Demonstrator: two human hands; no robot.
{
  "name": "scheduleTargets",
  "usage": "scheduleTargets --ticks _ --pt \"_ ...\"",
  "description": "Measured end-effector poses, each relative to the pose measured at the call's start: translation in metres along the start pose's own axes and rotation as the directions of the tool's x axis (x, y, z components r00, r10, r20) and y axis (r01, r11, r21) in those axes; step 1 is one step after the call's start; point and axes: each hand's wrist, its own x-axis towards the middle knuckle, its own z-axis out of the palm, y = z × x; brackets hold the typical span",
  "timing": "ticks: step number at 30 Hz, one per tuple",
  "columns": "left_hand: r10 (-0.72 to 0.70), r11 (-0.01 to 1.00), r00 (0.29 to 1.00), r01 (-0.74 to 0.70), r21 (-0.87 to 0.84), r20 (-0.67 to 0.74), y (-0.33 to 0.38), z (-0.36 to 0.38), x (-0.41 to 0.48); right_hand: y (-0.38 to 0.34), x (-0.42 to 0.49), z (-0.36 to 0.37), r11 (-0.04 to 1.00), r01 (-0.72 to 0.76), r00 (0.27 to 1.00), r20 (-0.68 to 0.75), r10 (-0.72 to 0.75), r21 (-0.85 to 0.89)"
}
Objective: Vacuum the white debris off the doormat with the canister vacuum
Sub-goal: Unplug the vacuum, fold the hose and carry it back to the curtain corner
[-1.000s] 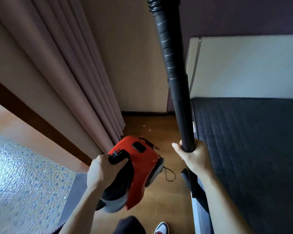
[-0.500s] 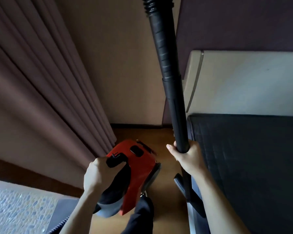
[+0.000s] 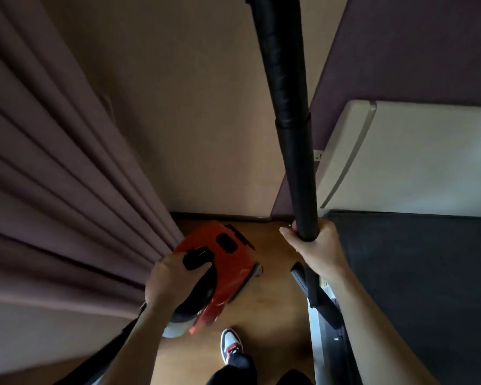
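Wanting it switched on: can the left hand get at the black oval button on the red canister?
Probably not yet: the left hand grips the handle of the red canister; the black oval button lies bare beyond, but that grip must loosen first.

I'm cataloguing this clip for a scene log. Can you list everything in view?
canister vacuum: 1, red with black handle, held over the floor, centre
wand: 1, black, upright, centre, running out of the top of the frame
curtain: 1, mauve, pleated, left
beige wall: 1, ahead
purple wall: 1, upper right
panel: 1, white, right
dark surface: 1, near-black, lower right, below the panel
floor: 1, brown wood, centre bottom
shoe: 1, white, red and black, bottom centre
left hand: 1, grips the vacuum's handle
right hand: 1, grips the wand
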Motion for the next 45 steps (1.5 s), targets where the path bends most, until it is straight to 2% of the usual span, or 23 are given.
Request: scheduleTargets --ticks 6,14,20,24,27,32,37,41,45 --pt "0.009 0.999 0.999 -0.011 0.045 0.04 0.009 0.016 0.057 0.021 0.044 0.012 0.996 -0.081 0.996 0.037 0.079 0.044" --pt "0.025 0.997 0.999 -0.027 0.068 0.037 0.024 0.044 0.088 0.059 0.083 0.022 0.997 -0.069 0.986 0.154 0.065 0.021" --pt "0.071 0.988 0.993 -0.083 0.133 0.091 0.024 0.081 0.102 0.105 0.113 0.027 0.993 -0.109 0.987 0.127 0.102 0.05" --pt "0.098 0.989 0.986 -0.112 0.098 0.136 0.012 0.107 0.12 0.139 0.127 0.033 0.992 -0.113 0.988 0.109 0.107 0.052" --pt "0.138 0.982 0.969 -0.161 0.1 0.207 -0.008 0.149 0.154 0.184 0.143 0.05 0.994 -0.105 0.988 0.114 0.101 0.032" --pt "0.181 0.957 0.927 -0.242 0.158 0.328 -0.064 0.26 0.222 0.258 0.169 0.096 0.999 -0.052 0.995 0.085 0.051 0.001" --pt "0.251 0.923 0.881 -0.343 0.175 0.4 -0.111 0.355 0.284 0.335 0.185 0.139 1.0 -0.003 0.998 0.064 0.003 -0.003" --pt "0.296 0.882 0.844 -0.421 0.211 0.447 -0.138 0.411 0.322 0.39 0.193 0.162 0.995 0.091 0.994 0.066 -0.089 -0.033" --pt "0.342 0.852 0.816 -0.478 0.212 0.466 -0.164 0.463 0.351 0.431 0.198 0.173 0.981 0.195 0.98 0.045 -0.196 0.02"
